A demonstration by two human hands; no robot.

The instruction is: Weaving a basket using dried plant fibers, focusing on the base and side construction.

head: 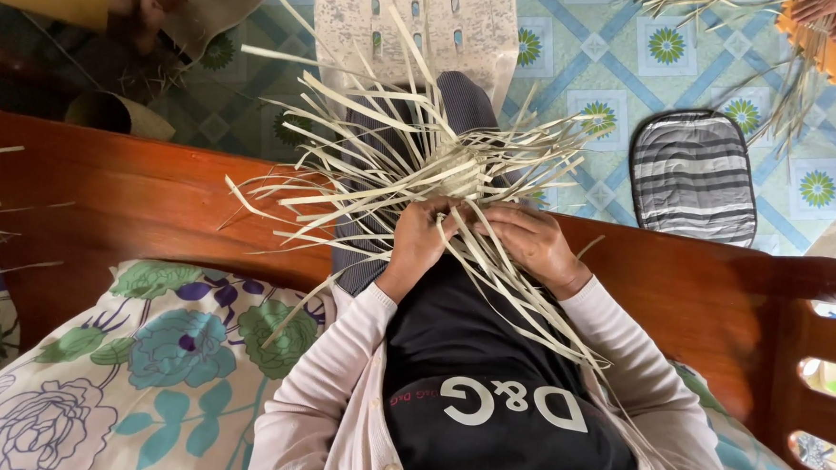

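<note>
1. Head view, printed things: white lettering [514, 403] is seen across the chest of the black top; its wording is left unread. A pale speckled sheet [415, 25] with small coloured marks is spread on the tiled floor [590, 53] at the top centre.
2. Head view, the worked thing: a bundle of pale straw strips [422, 164] is seen on the lap, woven at its middle, with loose flat ends fanned out on all sides and long strands trailing down over the right sleeve.
3. Head view, the hands: the left hand [417, 245] is curled shut on strips at the woven edge. The right hand [537, 243] is laid just beside it, fingers bent and pinched on strips that pass between and under them.
4. Head view, surroundings: a striped grey cushion [693, 178] lies on the floor, a floral pillow [135, 363] against the wooden bench [134, 192].
</note>
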